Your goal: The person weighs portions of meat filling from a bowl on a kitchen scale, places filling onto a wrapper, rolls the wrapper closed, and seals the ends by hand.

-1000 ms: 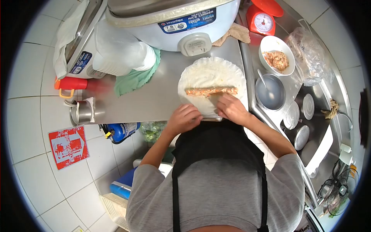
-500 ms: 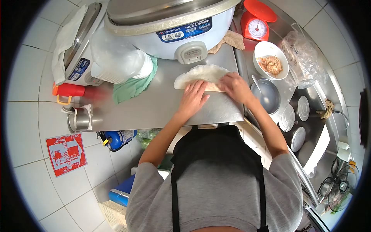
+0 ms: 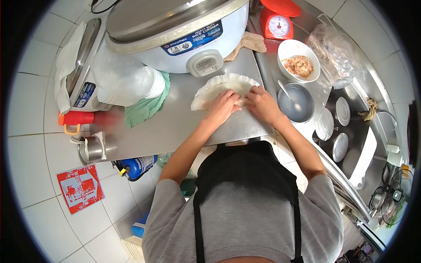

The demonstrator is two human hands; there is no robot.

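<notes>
Two hands bend over a thin, white, ruffle-edged round wrapper (image 3: 226, 85) folded to a half-moon.
The fingertips of the left hand (image 3: 224, 106) and right hand (image 3: 261, 104) are hard to make out; both hands are half-curled on the wrapper's near, straight edge, and whether either pinches it I cannot tell. The hands cover much of that edge, and the inside of the fold is hidden. The wrapper lies on the silvery steel counter (image 3: 175, 120), beneath and just beyond the fingers, pale and slightly translucent, its scalloped curve facing away. Beyond the left hand, the big white rice cooker (image 3: 153, 57) is cut off at the top.
</notes>
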